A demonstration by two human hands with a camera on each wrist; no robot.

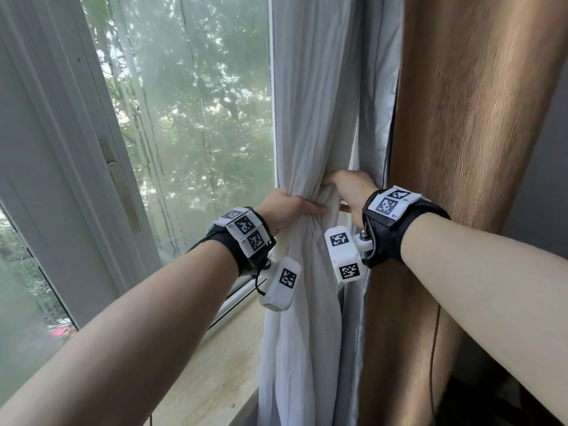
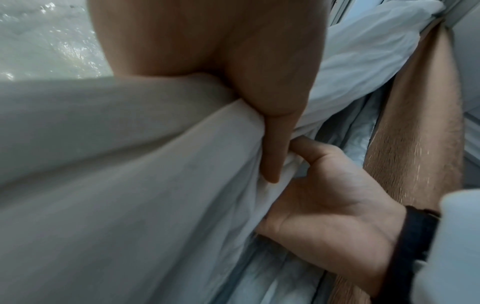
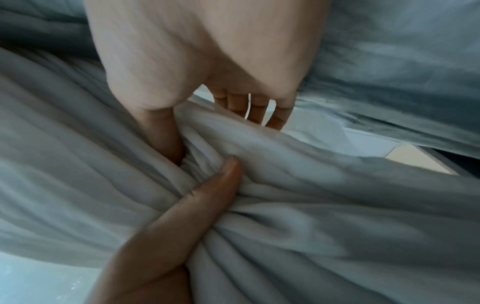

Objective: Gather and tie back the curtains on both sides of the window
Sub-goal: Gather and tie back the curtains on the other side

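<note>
The white curtain (image 1: pixel 310 124) hangs in the middle of the head view, bunched into folds at waist height. My left hand (image 1: pixel 302 207) grips the bunch from the left, its thumb (image 2: pixel 272 152) lying across the white curtain (image 2: pixel 130 185). My right hand (image 1: pixel 339 193) holds the same bunch from the right. In the right wrist view its thumb (image 3: pixel 162 133) sits in front of the white curtain (image 3: pixel 324 205) and its fingers (image 3: pixel 259 112) reach behind the folds. A brown curtain (image 1: pixel 467 142) with a grey lining (image 1: pixel 376 118) hangs to the right. No tie-back shows.
The window pane (image 1: pixel 190 112) with trees outside fills the left, beside a white frame with a handle (image 1: pixel 112 158). A beige stone sill (image 1: pixel 227 348) runs below the hands. A thin dark cord (image 1: pixel 435 348) hangs along the brown curtain.
</note>
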